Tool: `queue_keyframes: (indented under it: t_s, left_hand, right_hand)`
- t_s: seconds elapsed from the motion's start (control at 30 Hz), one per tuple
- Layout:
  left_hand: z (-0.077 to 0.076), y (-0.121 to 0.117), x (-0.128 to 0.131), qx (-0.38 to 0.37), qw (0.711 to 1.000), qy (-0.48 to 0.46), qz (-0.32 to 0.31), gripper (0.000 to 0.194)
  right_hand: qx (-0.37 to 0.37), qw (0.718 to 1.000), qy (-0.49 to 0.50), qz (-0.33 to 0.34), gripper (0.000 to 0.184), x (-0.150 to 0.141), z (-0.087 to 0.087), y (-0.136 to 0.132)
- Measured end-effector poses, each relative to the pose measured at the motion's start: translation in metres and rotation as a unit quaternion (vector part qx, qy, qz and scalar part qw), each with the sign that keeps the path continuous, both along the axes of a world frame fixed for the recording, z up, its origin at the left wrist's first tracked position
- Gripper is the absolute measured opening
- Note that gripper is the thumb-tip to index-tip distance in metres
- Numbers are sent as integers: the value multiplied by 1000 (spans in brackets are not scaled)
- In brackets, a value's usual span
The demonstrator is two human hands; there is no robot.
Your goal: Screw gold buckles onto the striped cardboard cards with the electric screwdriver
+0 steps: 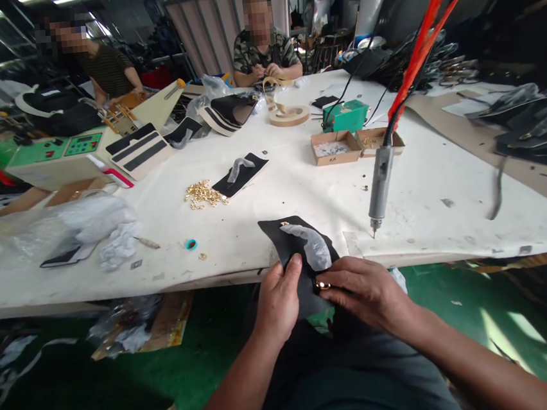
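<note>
My left hand point(279, 300) grips a black leather-like panel point(281, 241) by its near left side, thumb on top, at the table's front edge. Across the panel runs a strap wrapped in whitish film point(315, 246), with a small gold fitting point(284, 224) at its far end. My right hand point(371, 289) is closed at the panel's near right side, pinching a gold metal fitting point(323, 285) between thumb and fingers. The fitting appears to touch the panel; its underside is hidden. Farther off lie a similar black panel point(233, 182) and a pile of gold fittings point(203, 194).
A grey electric screwdriver point(381, 185) hangs from red cords on the right. Behind it stand small cardboard boxes point(334, 149) and a green power unit point(346, 117). At left are a green-topped machine point(58, 155) and plastic wrap point(85, 216). A co-worker point(266, 54) sits across the table.
</note>
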State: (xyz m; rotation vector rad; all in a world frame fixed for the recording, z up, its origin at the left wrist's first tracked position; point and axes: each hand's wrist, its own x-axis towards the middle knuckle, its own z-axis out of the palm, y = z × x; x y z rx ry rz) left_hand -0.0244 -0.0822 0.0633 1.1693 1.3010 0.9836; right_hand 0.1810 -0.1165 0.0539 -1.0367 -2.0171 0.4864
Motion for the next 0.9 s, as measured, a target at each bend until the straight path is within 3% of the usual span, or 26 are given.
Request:
queue_keyframes:
  t_s: [0.17,0.33,0.43,0.57,0.67,0.77,0.83,0.9]
  left_hand:
    - [0,2,0,-4,999,-24,-39,47]
    - [-4,2,1,20,1000,10,-6,50]
    - [-5,0,5,22,999,20,27,56]
    - [-5,-3,11,35,998,-21,52,47]
    - [-5,-2,13,32,996,-57,62,42]
    - [-4,2,11,18,995,-68,71,42]
    - [-2,5,9,12,995,-69,72,43]
    - [1,4,10,2,996,-75,57,46]
  right_hand:
    - [81,993,-81,27,22,6,4,8]
    - [135,988,-66,21,17,1,1,12]
    - [145,988,-52,-15,17,-7,-3,11]
    - [145,984,-36,-102,14,-18,-7,6]
    - [128,985,-15,-117,21,-20,-12,-1]
    - [77,991,34,-105,42,-14,-20,-8]
    - [27,985,95,-144,48,-8,-22,-11]
    - [-51,959,175,-217,49,-4,-19,-11]
